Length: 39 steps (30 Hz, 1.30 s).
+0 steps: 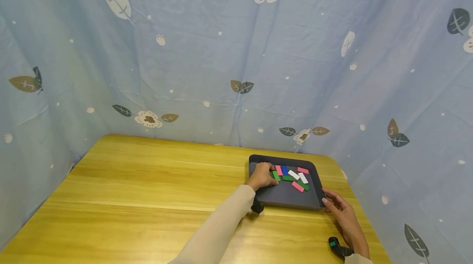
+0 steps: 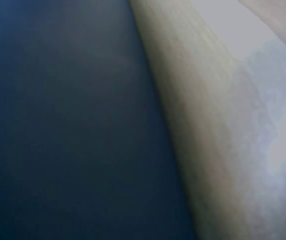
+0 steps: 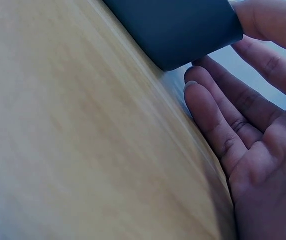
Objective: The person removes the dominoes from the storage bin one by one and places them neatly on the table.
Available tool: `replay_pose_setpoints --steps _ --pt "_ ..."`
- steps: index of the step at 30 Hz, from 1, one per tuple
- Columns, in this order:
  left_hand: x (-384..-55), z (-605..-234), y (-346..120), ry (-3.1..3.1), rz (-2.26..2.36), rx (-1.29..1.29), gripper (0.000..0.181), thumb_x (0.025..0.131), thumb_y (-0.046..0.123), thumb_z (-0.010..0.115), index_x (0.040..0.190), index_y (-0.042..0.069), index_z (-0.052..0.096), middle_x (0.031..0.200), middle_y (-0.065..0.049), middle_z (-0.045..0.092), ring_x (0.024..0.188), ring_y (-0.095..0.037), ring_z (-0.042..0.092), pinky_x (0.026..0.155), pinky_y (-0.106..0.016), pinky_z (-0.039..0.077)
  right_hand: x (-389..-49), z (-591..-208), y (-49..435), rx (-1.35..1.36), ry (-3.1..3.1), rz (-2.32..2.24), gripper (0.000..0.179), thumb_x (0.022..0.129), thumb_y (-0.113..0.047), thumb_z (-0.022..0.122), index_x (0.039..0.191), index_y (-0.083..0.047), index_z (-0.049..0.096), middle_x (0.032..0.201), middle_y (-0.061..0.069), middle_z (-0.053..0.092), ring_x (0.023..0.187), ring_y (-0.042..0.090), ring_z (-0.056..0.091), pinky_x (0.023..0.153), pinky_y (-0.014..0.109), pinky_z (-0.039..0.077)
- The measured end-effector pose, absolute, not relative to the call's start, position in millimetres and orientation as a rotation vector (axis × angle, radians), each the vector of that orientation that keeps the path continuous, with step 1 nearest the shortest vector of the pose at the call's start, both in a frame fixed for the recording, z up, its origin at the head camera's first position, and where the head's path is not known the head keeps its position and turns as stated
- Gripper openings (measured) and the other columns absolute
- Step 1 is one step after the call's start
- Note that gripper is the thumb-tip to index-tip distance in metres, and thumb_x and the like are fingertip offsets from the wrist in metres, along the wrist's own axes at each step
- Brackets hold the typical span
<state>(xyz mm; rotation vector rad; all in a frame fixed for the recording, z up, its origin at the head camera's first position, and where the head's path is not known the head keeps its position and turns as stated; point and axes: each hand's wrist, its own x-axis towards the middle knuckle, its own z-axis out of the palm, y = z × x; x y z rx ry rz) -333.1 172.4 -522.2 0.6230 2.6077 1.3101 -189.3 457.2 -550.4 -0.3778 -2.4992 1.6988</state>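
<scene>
A dark grey tray (image 1: pixel 269 200) lies on the table with several small coloured blocks inside. Reaching in over its left side, my left hand (image 1: pixel 261 175) has thumb and fingers at the two ends of a green block (image 1: pixel 276 176). Beside that lie a pink block (image 1: pixel 278 170), a blue block (image 1: pixel 285 170) and two white blocks (image 1: pixel 293 175). At the tray's near right corner, my right hand (image 1: pixel 341 212) grips the rim, thumb on the near side. In the right wrist view the other fingers (image 3: pixel 208 107) extend near the tabletop. The left wrist view shows only the tray's blurred dark wall (image 2: pixel 83 125).
The yellow wood-grain table (image 1: pixel 148 182) extends left of the tray. A blue curtain (image 1: pixel 192 58) with leaf and flower prints hangs behind and at both sides. A black wrist device (image 1: pixel 339 248) sits on the right wrist.
</scene>
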Motion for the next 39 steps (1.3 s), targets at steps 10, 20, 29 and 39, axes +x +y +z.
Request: replay_pose_setpoints --steps 10,20,29,39 --pt "-335 -518 168 2.592 1.26 0.711 0.042 0.08 0.011 0.091 0.115 -0.002 0.073 0.11 -0.012 0.07 0.093 -0.021 0.065 0.079 -0.03 0.055 -189 -551 455 -0.37 -2.522 1.676 0.068 0.101 -0.046 0.065 0.155 -0.009 0.045 0.147 0.009 0.046 0.107 0.0 0.057 0.084 0.023 0.053" --pt "-327 -498 159 2.465 1.351 0.766 0.043 0.082 0.01 0.088 0.121 -0.001 0.071 0.102 -0.008 0.071 0.073 -0.008 0.067 0.069 -0.023 0.055 -187 -550 457 -0.37 -2.559 1.668 0.071 0.101 -0.049 0.063 0.157 -0.011 0.043 0.152 0.014 0.042 0.106 -0.004 0.054 0.085 0.023 0.053" --pt "-322 -486 142 2.36 1.403 0.898 0.04 0.082 0.012 0.089 0.119 0.003 0.075 0.104 -0.003 0.072 0.085 -0.005 0.065 0.075 -0.022 0.054 -184 -546 465 -0.325 -2.645 1.705 0.069 0.103 -0.047 0.061 0.16 -0.015 0.038 0.158 0.02 0.036 0.106 -0.005 0.056 0.087 0.027 0.055" --pt "-327 -478 102 2.161 1.497 0.992 0.041 0.084 0.014 0.088 0.12 0.003 0.071 0.096 -0.002 0.07 0.082 -0.008 0.069 0.075 -0.025 0.057 -187 -548 463 -0.321 -2.654 1.711 0.073 0.102 -0.049 0.062 0.161 -0.014 0.036 0.158 0.021 0.035 0.103 -0.004 0.058 0.087 0.03 0.055"
